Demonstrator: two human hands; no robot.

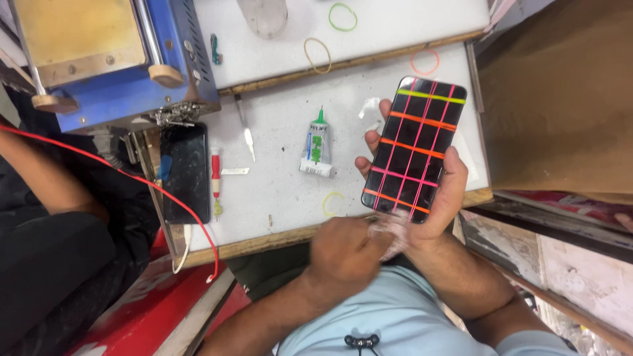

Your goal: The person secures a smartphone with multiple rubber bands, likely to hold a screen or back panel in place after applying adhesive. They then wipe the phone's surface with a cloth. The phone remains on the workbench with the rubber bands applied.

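- Up front, the right hand (pixel 440 191) is wrapped around a black phone (pixel 414 149) bound with coloured rubber bands, fingers on one long edge, thumb on the other.
- Just below that grip, the left hand (pixel 344 252) pinches a crumpled white wipe (pixel 393 232) against the phone's lower end.
- Left of the grip, a glue tube (pixel 317 146) lies on the white table (pixel 283 191).

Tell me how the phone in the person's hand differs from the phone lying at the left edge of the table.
The held phone is gripped in the right hand above the table, tilted; the other phone lies flat, untouched. The held phone is crossed by stretched pink, orange and yellow rubber bands; the other phone has none. Both are dark, slim rectangles with their screens off.
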